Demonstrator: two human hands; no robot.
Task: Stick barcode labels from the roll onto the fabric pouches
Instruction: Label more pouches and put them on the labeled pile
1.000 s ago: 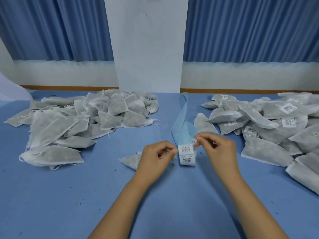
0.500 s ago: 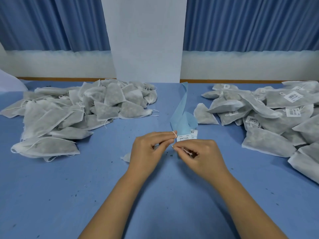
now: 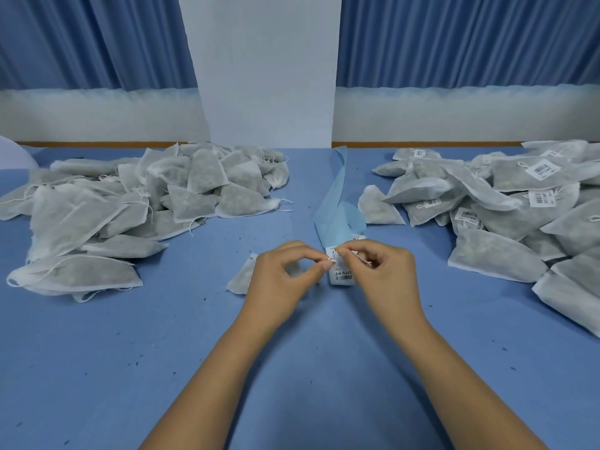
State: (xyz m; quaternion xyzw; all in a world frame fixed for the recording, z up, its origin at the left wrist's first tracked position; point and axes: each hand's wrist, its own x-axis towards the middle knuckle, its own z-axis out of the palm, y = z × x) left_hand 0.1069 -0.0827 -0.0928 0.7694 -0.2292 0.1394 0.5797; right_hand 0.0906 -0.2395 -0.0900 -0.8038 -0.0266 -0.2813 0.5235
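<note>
Right hand (image 3: 386, 274) higher, strip (image 3: 341, 278) seemingly front-to-back.

Head-worn view: forward and down across the table (image 3: 97, 352) to its far edge, close above left hand (image 3: 279, 282) and right hand (image 3: 388, 276).

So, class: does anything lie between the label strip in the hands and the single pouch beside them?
Only the left hand, which covers most of the pouch while pinching the label strip with the right hand; nothing else.
</note>
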